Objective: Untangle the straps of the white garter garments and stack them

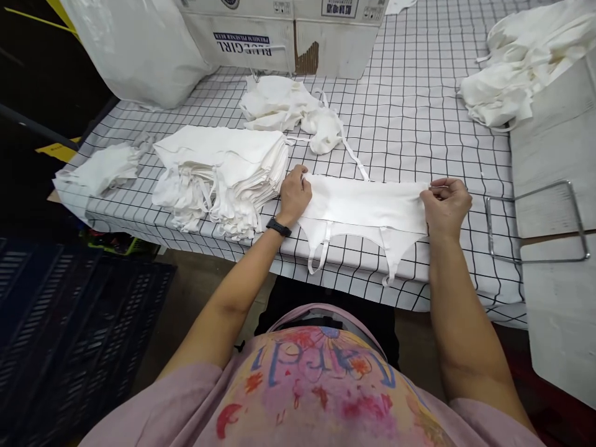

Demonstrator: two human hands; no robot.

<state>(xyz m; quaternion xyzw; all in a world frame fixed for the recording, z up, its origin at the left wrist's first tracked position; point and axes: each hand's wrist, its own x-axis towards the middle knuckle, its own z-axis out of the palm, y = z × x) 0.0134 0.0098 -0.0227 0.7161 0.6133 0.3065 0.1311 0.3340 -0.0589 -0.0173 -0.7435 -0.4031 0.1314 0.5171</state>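
Observation:
A white garment with straps [367, 208] lies flat near the front edge of the checked table [419, 112], its straps hanging over the edge. My left hand [294, 194] is closed on the garment's left end, a black watch on that wrist. My right hand [446, 202] pinches the garment's right end. Both hands hold the cloth stretched between them. Just left of my left hand sits a neat stack of folded white garments [223, 171].
A loose white garment pile [288, 105] lies behind the stack, another white heap [521, 62] at the far right, a small pile [100, 171] at the left edge. Cardboard boxes [288, 31] and a white bag [135, 43] stand at the back. A metal wire frame [535, 220] sits right. Dark crate [69, 335] is on the floor.

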